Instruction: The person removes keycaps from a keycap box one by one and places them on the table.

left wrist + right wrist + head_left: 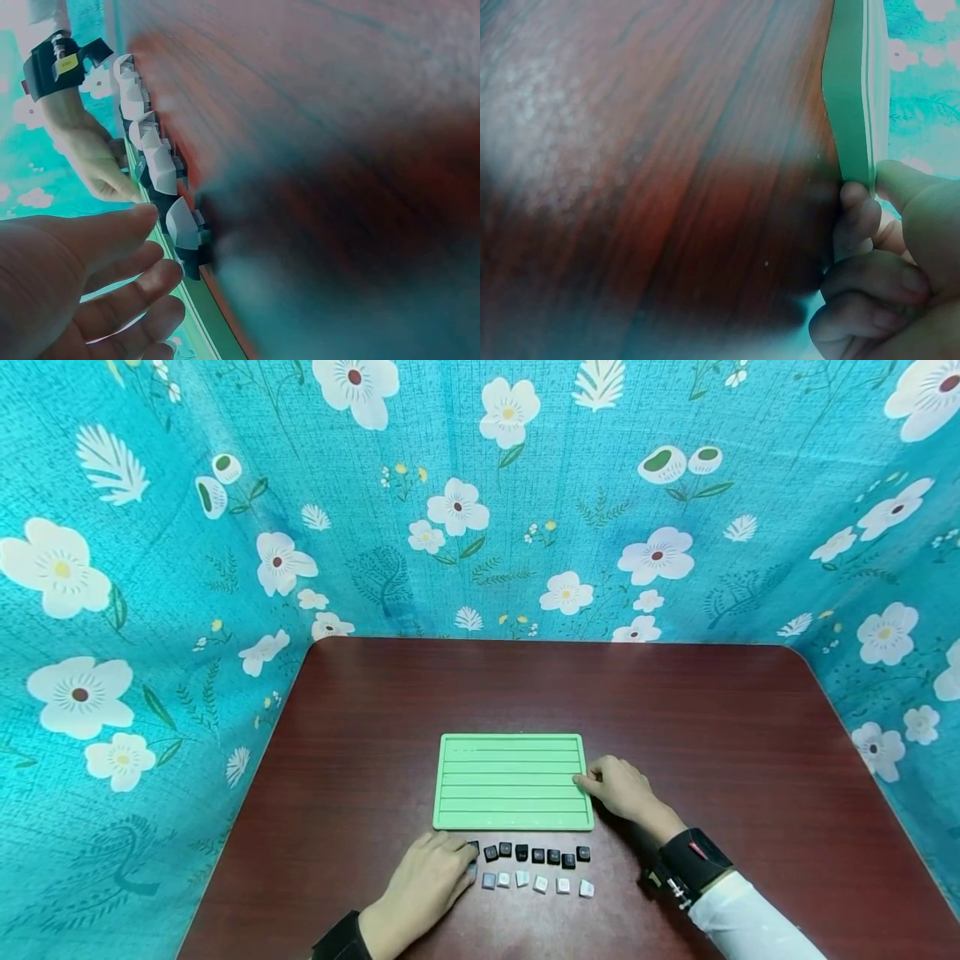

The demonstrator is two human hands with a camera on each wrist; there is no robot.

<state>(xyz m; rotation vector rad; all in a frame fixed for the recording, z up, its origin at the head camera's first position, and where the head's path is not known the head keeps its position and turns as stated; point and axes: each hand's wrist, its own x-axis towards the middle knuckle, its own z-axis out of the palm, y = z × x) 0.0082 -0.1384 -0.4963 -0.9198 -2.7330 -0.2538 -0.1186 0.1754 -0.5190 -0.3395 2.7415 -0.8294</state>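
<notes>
A shallow light-green tray (512, 781) with raised rims and parallel ridges lies on the table. My right hand (622, 788) pinches its right edge, the thumb (911, 184) on top and curled fingertips against the side. Just below the tray, my left hand (426, 878) lies at the left end of two rows of small keycaps, its fingers loosely bent. The upper row holds black keycaps (537, 856), the lower one white and greyish keycaps (540, 884). In the left wrist view the thumb (139, 221) points toward a white keycap (181, 223); part of the rows' left end is hidden behind this hand.
The dark reddish-brown table (375, 710) has rounded far corners. A turquoise floral cloth (465, 585) hangs behind it and along both sides. Each wrist wears a black band (693, 860) with a small device.
</notes>
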